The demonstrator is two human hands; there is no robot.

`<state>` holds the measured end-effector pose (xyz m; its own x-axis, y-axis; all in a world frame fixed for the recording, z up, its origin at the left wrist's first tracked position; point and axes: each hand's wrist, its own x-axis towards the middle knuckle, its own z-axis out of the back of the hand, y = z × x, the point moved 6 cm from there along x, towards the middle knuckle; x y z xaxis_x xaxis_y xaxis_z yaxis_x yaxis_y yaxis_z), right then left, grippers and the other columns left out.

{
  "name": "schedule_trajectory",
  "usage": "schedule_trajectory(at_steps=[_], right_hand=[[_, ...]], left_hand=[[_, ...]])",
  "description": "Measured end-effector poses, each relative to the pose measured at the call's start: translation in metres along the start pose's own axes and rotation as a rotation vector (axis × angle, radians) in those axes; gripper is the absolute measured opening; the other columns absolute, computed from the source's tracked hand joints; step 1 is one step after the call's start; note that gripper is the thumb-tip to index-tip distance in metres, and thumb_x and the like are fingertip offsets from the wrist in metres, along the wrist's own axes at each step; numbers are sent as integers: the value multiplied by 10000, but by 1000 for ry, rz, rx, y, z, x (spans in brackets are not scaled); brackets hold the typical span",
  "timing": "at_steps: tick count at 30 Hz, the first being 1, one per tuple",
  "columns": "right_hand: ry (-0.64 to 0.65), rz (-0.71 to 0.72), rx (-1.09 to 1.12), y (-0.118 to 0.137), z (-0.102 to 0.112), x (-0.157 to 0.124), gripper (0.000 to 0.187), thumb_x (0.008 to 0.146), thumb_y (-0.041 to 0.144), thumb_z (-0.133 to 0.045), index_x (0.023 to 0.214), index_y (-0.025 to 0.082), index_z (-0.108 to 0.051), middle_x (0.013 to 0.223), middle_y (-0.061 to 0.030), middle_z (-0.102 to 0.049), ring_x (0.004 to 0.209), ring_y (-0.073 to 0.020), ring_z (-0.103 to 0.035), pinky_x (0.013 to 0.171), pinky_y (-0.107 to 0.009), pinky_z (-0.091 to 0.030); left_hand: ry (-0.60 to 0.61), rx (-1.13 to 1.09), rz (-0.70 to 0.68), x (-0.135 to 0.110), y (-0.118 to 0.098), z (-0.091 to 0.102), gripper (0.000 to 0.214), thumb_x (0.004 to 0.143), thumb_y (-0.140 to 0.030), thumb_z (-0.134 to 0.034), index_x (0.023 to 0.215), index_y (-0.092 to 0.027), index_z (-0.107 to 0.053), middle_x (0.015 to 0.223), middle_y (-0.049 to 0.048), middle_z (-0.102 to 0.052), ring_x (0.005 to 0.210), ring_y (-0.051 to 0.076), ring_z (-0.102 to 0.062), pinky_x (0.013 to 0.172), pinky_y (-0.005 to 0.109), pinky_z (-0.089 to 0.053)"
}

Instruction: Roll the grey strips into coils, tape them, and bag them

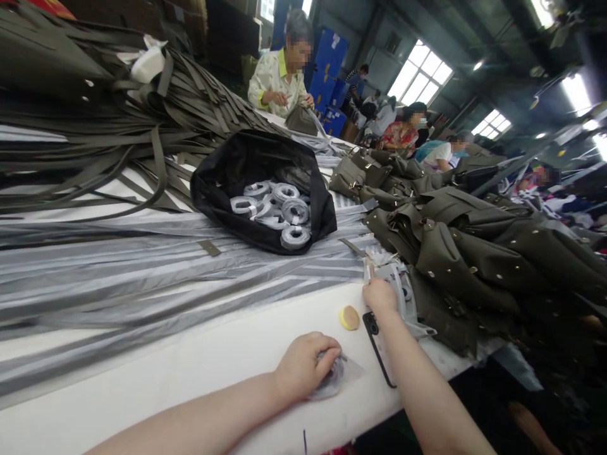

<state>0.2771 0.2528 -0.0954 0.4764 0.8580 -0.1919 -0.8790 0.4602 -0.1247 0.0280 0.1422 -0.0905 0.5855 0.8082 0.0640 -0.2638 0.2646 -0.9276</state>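
Note:
My left hand (306, 366) is closed on a rolled grey coil in a clear plastic bag (332, 382) near the table's front edge. My right hand (380, 297) reaches to a grey plastic tray (408, 309) with small items in it. Its fingers curl round something thin that I cannot make out. Beneath the right forearm lies a phone (374, 341) with a dark edge. A yellow and tan round disc (349, 318) sits between the hands. Farther back, an open black bag (260, 243) holds several grey rolled coils (294, 212).
Long grey strips (142, 265) spread across the white table (213, 360). Olive straps (199, 95) are heaped at the left, olive bags (455, 246) at the right. A co-worker (282, 82) sits across the table with an olive piece; other people are farther back.

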Motion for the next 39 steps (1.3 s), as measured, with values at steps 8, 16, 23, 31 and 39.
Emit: schedule_trajectory(at_steps=[8, 16, 23, 31, 39], right_hand=[[-120, 40, 58, -10, 13, -11, 273, 941, 402, -558, 992, 177, -703, 925, -75, -722, 818, -192, -672, 737, -328, -521], [-379, 132, 119, -21, 45, -74, 344, 949, 394, -463, 932, 195, -743, 937, -108, -744, 784, -244, -651, 635, -315, -407], [-279, 667, 262, 17, -7, -177, 329, 974, 331, -475, 795, 217, -727, 720, -63, -685, 704, -180, -600, 676, -270, -399], [-162, 562, 525, 6, -44, -166, 242, 926, 366, -573, 865, 212, -750, 848, -54, -711, 821, -185, -642, 786, -284, -498], [-99, 531, 648, 2, -46, -158, 250, 906, 368, -588, 823, 194, -748, 822, -41, -701, 764, -164, -655, 695, -253, -531]], left_hand=[[3, -12, 9, 1, -1, 1, 282, 943, -328, -463, 955, -206, -717, 923, 37, -728, 850, 168, -644, 806, 267, -457], [44, -15, -11, -4, -8, 1, 275, 946, -331, -468, 965, -204, -711, 917, 35, -726, 845, 157, -648, 797, 244, -465], [361, 155, -248, -33, -38, -32, 310, 949, -401, -448, 1023, -233, -699, 831, 38, -683, 767, 164, -631, 727, 233, -472], [388, 186, -219, -33, -36, -37, 319, 958, -400, -437, 1045, -225, -690, 841, 42, -665, 795, 165, -624, 768, 240, -465], [369, 168, -224, -31, -33, -38, 327, 962, -400, -431, 1045, -215, -688, 841, 46, -672, 816, 166, -630, 791, 246, -465]])
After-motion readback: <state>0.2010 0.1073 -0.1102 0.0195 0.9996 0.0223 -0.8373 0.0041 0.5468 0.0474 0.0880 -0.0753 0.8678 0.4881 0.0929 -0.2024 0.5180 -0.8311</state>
